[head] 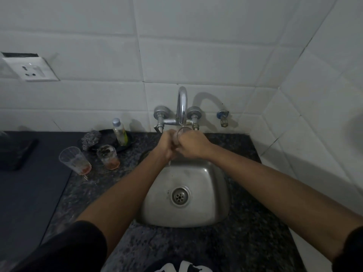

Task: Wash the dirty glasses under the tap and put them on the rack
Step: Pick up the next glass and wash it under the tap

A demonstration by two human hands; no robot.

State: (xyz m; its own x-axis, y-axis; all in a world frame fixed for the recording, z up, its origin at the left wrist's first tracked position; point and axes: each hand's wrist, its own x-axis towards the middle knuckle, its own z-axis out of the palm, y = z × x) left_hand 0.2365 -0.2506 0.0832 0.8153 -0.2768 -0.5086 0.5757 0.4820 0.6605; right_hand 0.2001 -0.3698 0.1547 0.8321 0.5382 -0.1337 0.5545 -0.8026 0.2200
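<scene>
Both forearms reach forward over the square steel sink [216,193] and meet under the curved chrome tap [182,107]. The left hand [167,144] and right hand [193,145] close their fingers around a clear drinking glass [181,132], held just below the spout, mouth tilted toward the wall. On the dark speckled stone tabletop [245,232] to the left stand two clear glasses with orange dregs [75,160], near together.
</scene>
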